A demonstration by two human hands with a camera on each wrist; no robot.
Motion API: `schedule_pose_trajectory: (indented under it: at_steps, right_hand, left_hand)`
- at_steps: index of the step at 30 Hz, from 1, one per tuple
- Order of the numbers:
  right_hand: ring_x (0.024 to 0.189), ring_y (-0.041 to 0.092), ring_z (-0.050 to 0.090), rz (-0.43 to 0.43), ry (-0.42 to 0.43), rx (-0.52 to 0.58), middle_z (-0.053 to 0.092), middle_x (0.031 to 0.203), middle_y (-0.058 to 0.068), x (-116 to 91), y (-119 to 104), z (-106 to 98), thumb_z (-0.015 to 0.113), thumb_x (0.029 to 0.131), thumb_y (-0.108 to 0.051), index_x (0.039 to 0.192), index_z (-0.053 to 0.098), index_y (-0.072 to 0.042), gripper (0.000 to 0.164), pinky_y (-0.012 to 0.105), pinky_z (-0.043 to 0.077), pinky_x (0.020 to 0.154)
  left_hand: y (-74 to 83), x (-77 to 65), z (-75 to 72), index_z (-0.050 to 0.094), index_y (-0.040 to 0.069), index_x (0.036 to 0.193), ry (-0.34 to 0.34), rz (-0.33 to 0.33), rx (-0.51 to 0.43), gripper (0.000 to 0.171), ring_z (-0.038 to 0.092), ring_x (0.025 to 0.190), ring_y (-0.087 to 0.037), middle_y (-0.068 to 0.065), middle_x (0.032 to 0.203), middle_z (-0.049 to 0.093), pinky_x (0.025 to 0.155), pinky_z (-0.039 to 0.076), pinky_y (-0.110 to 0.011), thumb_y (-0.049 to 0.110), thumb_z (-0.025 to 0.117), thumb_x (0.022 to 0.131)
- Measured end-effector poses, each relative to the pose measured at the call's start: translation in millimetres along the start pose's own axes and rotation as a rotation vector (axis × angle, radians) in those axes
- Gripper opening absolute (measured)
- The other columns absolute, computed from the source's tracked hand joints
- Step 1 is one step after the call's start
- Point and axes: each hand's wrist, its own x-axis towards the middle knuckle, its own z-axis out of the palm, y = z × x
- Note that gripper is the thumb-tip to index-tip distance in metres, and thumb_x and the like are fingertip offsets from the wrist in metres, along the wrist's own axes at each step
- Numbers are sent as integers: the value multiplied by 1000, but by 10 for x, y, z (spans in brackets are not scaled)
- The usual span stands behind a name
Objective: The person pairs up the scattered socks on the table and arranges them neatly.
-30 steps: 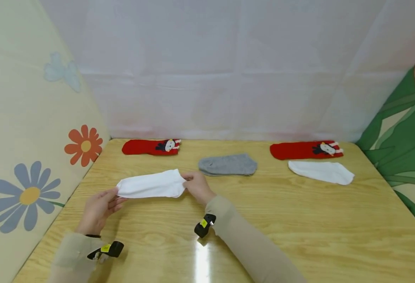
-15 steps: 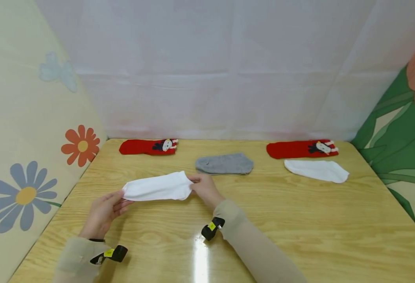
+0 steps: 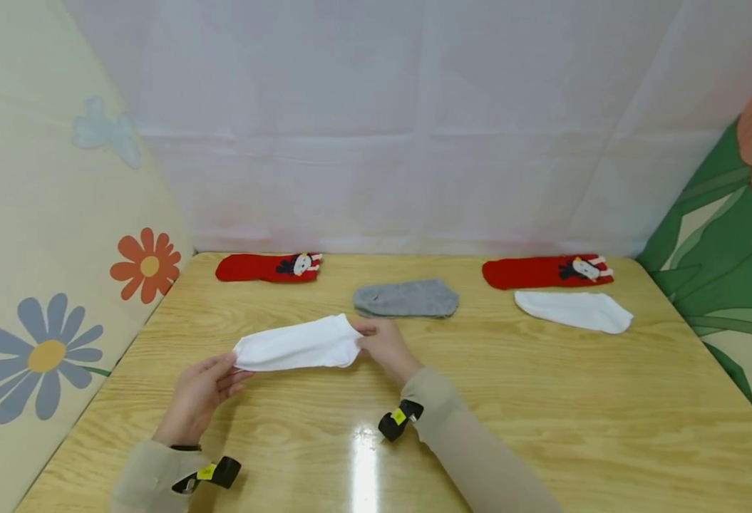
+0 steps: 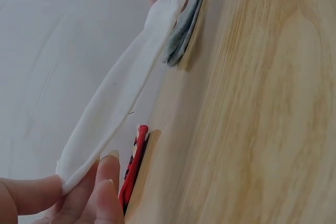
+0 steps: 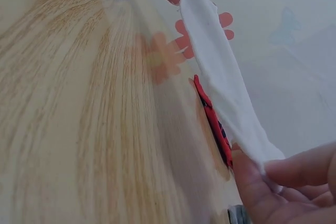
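The white sock (image 3: 297,345) spans lengthwise between the hands: the left hand (image 3: 199,395) pinches one end, the right hand (image 3: 390,349) the other, nearer the grey sock (image 3: 406,298) beyond. Which end opens is hard to tell.

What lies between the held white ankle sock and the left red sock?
In the head view, only bare wooden tabletop shows between the white ankle sock and the left red sock.

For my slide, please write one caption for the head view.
Left hand and right hand hold a white sock by its ends above a wooden table, red socks lying beyond.
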Motion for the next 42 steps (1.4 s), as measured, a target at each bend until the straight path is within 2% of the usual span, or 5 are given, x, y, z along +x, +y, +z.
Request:
schedule_pose_trajectory:
  at_steps: [9,17,24,33,42]
  right_hand:
    - [87,22,63,-14,-5,-29,63,112,31,-54,34,-145,53,81,19,114,62,18,35,28,55,66]
    - [89,23,64,13,0,-7,64,114,28,-95,39,-309,52,84,18,115,63,14,33,31,56,71]
    - [88,22,63,22,24,-19,64,113,28,-145,35,-402,53,83,18,113,63,15,32,32,56,71]
    - [92,25,64,34,29,-24,63,114,30,-200,24,-517,52,84,18,114,62,17,32,31,56,74]
    - [89,23,63,42,55,-10,61,116,31,-233,54,-642,51,84,20,115,61,17,33,30,55,73]
  left_hand:
    - [-46,-27,115,37,-13,138,-5,-9,-10,48,68,79,-6,4,86,71,70,54,-23,20,46,104]
    - [-38,-17,253,38,-13,139,-11,0,16,49,68,79,-6,2,88,71,69,54,-22,20,47,104]
    - [-19,-14,344,40,-14,137,-28,18,35,50,69,78,-6,2,88,71,68,53,-22,22,49,104]
    - [-43,-18,471,45,-10,132,-31,-16,0,44,70,76,-9,0,86,72,66,53,-22,22,51,103]
    - [-66,-13,601,48,-9,131,-36,-26,4,41,69,73,-11,-2,87,71,64,52,-24,22,50,103]
